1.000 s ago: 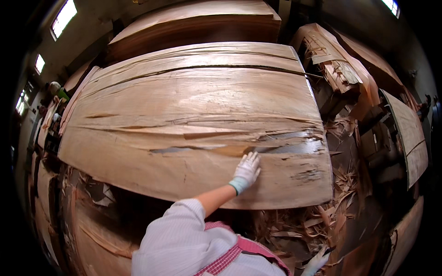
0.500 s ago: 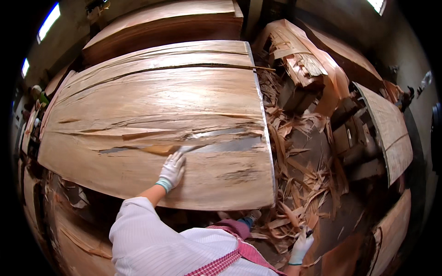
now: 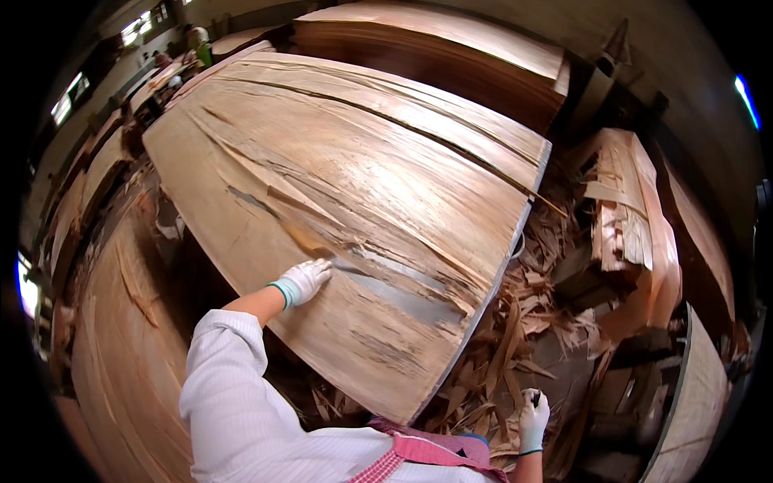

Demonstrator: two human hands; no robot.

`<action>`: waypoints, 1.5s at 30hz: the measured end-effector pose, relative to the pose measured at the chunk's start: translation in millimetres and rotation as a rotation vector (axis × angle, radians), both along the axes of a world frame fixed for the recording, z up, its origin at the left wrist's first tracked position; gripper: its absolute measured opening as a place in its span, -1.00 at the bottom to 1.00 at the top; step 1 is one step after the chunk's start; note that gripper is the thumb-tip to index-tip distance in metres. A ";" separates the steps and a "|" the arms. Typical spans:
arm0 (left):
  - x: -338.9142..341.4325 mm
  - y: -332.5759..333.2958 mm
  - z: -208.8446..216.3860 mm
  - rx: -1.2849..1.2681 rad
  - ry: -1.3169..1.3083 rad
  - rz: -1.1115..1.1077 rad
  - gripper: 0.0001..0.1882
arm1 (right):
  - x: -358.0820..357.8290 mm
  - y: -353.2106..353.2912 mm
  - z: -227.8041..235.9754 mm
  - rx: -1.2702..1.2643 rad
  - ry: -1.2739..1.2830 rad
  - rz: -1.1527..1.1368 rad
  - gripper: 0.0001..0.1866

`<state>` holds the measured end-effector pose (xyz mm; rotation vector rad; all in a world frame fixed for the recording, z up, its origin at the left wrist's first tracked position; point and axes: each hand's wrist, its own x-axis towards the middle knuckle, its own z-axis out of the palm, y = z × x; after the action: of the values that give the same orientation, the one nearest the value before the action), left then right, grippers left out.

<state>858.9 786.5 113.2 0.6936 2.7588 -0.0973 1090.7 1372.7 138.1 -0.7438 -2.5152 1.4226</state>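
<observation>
My left hand (image 3: 304, 282), in a white glove with a teal cuff, lies flat on a large wood veneer sheet (image 3: 346, 169). Its fingertips rest beside the left end of a torn opening, through which a grey surface (image 3: 411, 296) shows. A loose yellowish strip (image 3: 306, 239) lies just beyond those fingers. Down at the lower right, my right hand (image 3: 532, 423), gloved alike, is closed on a small dark object (image 3: 535, 398) whose kind I cannot make out. That hand hangs off the sheet's right side, above wood scraps.
Torn veneer strips (image 3: 503, 346) litter the floor along the sheet's right edge. A tall veneer stack (image 3: 435, 44) stands behind, and a bundle of scraps (image 3: 632, 209) sits at right. Another veneer sheet (image 3: 121, 346) lies at left. A person (image 3: 198, 44) is far off at upper left.
My view has turned, so the sheet now appears slanted down to the right. The left hand stays on the sheet near the tear. My right hand has come up slightly, still closed.
</observation>
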 end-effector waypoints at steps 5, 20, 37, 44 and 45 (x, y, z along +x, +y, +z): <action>38.6 96.5 16.1 0.177 0.392 0.305 -0.54 | -99.8 132.4 -29.6 0.072 0.066 0.270 -0.85; 110.8 440.9 52.7 0.980 0.189 0.986 -0.61 | -529.0 220.5 3.9 0.687 0.010 0.585 -0.59; -282.6 438.5 63.4 1.978 -0.109 1.389 -0.28 | -554.0 82.2 26.1 -0.246 -0.357 1.539 -0.83; -307.7 380.8 6.2 1.723 0.577 1.862 -0.84 | -667.8 36.6 51.9 -0.281 -0.407 1.849 -0.73; -274.4 373.9 -23.3 1.803 0.619 1.872 -0.85 | -694.2 42.6 39.1 -0.314 -0.509 1.769 -0.73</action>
<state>584.5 1160.5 89.9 -2.0296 1.7673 2.6642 396.5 1415.3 177.2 1.9019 -3.2359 2.0264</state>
